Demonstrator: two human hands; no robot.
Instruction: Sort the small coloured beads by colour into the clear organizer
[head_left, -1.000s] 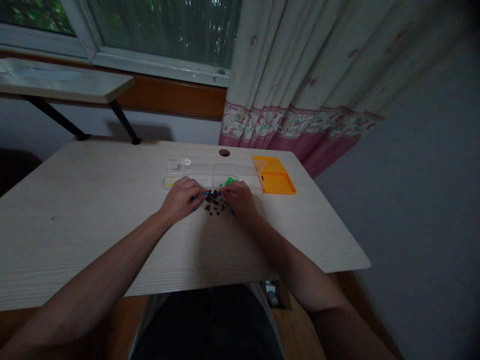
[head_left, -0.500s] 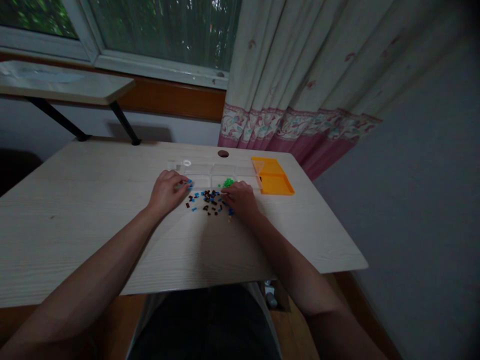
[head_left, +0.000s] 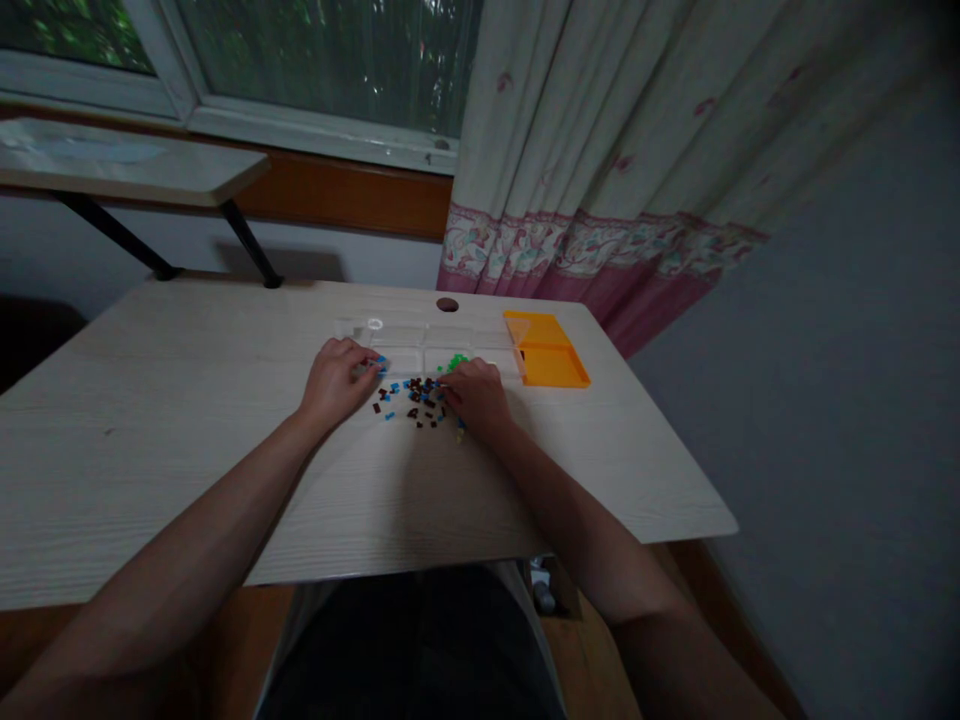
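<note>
My left hand (head_left: pixel 339 382) is closed at the left end of a clear compartment tray (head_left: pixel 397 348), with small blue building bricks (head_left: pixel 381 361) pinched at its fingertips. Between the hands lies a loose pile of small brown and blue building bricks (head_left: pixel 420 392), spread over the desk in front of the tray. At the pile's right edge is my right hand (head_left: pixel 478 396), palm down, its fingers drawn together; what they hold, if anything, is hidden. Green bricks (head_left: pixel 456 361) sit in a tray compartment just beyond the right fingers.
An open orange plastic case (head_left: pixel 553 365) lies right of the tray. Behind it are a round cable hole (head_left: pixel 448 304) in the desk (head_left: pixel 225 450) and a hanging curtain (head_left: pixel 570 240). A raised shelf (head_left: pixel 135 165) on black legs stands at the back left.
My right hand has shifted slightly left, over the edge of the brick pile. My left hand keeps its pinch on the blue bricks and has hardly moved.
</note>
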